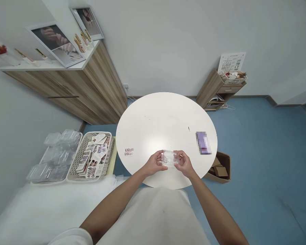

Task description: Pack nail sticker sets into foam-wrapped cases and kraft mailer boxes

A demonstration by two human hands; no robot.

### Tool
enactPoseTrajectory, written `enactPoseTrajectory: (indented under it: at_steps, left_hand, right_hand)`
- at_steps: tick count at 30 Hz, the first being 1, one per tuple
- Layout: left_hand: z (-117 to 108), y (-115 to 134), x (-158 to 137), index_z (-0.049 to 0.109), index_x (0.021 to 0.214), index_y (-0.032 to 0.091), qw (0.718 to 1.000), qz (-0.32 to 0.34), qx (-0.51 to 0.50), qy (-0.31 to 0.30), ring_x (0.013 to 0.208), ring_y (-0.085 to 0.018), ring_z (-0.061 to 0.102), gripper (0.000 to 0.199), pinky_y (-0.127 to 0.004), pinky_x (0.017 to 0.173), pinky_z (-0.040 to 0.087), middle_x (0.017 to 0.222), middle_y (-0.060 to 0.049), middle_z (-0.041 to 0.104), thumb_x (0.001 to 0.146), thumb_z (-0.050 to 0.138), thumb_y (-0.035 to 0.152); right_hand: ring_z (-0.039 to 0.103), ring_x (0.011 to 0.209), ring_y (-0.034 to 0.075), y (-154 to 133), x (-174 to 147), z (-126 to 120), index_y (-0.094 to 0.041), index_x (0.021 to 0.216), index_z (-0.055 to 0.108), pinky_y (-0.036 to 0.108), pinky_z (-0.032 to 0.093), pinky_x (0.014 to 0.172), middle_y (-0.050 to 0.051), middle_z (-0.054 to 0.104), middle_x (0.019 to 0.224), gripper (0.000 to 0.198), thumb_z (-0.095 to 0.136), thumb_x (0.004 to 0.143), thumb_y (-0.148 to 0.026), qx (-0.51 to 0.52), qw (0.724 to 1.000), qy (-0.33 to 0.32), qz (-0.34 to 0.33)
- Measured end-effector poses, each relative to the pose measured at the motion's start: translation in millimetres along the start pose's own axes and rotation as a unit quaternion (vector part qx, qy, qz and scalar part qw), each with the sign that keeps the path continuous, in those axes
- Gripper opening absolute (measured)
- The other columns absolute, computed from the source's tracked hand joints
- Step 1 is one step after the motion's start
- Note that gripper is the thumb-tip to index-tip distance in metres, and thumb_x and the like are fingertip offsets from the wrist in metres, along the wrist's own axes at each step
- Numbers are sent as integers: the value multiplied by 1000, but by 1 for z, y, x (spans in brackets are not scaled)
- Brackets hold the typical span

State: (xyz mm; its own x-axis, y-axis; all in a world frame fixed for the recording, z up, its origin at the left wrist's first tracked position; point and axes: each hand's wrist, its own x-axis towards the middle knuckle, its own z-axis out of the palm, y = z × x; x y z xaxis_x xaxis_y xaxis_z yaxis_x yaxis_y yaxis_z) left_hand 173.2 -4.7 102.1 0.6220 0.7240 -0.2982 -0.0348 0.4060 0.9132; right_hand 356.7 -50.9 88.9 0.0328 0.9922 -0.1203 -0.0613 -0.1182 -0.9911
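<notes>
Between my two hands is a small clear plastic box point(169, 158), held over the near part of the round white table point(163, 115). My left hand point(155, 164) grips its left end, thumb along the lower edge. At the right end, my right hand point(184, 164) has its fingers and thumb closed on the box. Whether anything lies inside the box is too small to tell. To the left on the table lies a set of pinkish press-on nails point(129, 151) in two rows.
A blurred purple item point(203, 143) lies on the table's right side. Left of the table stand a white basket of nail cards point(91, 158) and a basket of clear plastic boxes point(57, 154). A cardboard box point(220, 168) sits on the floor at right. A wooden cabinet point(102, 81) stands behind left.
</notes>
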Motion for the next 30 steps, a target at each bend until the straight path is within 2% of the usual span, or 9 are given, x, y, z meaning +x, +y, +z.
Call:
enactPoseTrajectory:
  at_steps: [3, 5, 9, 13, 17, 19, 21, 26, 30]
  left_hand:
    - [0, 2, 0, 32, 127, 27, 1000, -13, -19, 9, 93, -17, 55, 80, -31, 76, 44, 110, -9, 51, 58, 73, 25]
    - [-1, 3, -1, 28, 129, 29, 998, -41, -20, 33, 85, -14, 58, 77, -31, 74, 44, 107, -8, 52, 63, 69, 27]
    - [-5, 4, 1, 46, 115, 21, 993, -93, 14, 68, 70, -12, 58, 52, -28, 68, 44, 81, -3, 58, 68, 63, 34]
    - [-3, -2, 4, 56, 95, 15, 993, -83, 42, 69, 64, -12, 57, 34, -29, 67, 44, 66, -1, 56, 66, 64, 32]
    - [1, -14, 5, 57, 90, 16, 989, -56, 85, 112, 62, -11, 57, 26, -27, 65, 44, 66, 1, 55, 67, 60, 29]
    - [3, -19, 5, 57, 88, 16, 985, -47, 107, 131, 59, -10, 56, 24, -25, 63, 43, 63, 2, 53, 68, 59, 28]
    - [6, -24, 5, 56, 88, 16, 981, -39, 127, 143, 56, -9, 53, 23, -23, 60, 42, 62, 3, 52, 68, 58, 28]
    - [14, -33, 1, 57, 89, 16, 970, -34, 158, 180, 49, -6, 43, 23, -19, 52, 37, 58, 5, 46, 68, 56, 26]
    - [21, -48, -2, 58, 89, 16, 967, -43, 156, 199, 52, -6, 44, 23, -19, 53, 38, 60, 4, 47, 68, 55, 25]
  right_hand:
    - [51, 92, 21, -4, 3, -4, -23, 81, 45, 33, 43, 73, 8, 49, 103, 41, 70, 54, -42, -4, 1000, -11, -6]
    - [46, 104, 23, -7, 4, -7, -23, 80, 46, 34, 42, 79, 8, 49, 100, 37, 70, 55, -37, -29, 999, -12, -31]
    - [39, 114, 24, -14, 4, -15, -23, 80, 50, 35, 39, 87, 7, 47, 100, 31, 69, 56, -28, -86, 993, -39, -69]
    - [42, 112, 24, -16, 4, -20, -23, 88, 51, 37, 38, 89, 6, 51, 101, 34, 68, 58, -26, -111, 990, -49, -65]
    - [51, 98, 21, -16, 9, -25, -23, 95, 52, 37, 39, 87, 5, 55, 100, 37, 66, 63, -35, -82, 996, -37, -1]
    - [55, 92, 20, -15, 15, -28, -22, 90, 54, 36, 40, 84, 5, 58, 94, 31, 59, 69, -43, -49, 997, -31, 47]
    - [57, 87, 19, -13, 21, -30, -21, 86, 56, 36, 40, 83, 5, 60, 90, 34, 48, 74, -52, -19, 995, -26, 96]
    - [58, 87, 18, -1, 32, -34, -21, 88, 57, 36, 40, 83, 6, 59, 99, 49, 33, 76, -63, 1, 982, -34, 185]
    - [54, 94, 18, 13, 35, -36, -21, 96, 58, 32, 42, 80, 8, 54, 111, 55, 28, 77, -64, 10, 973, -41, 226]
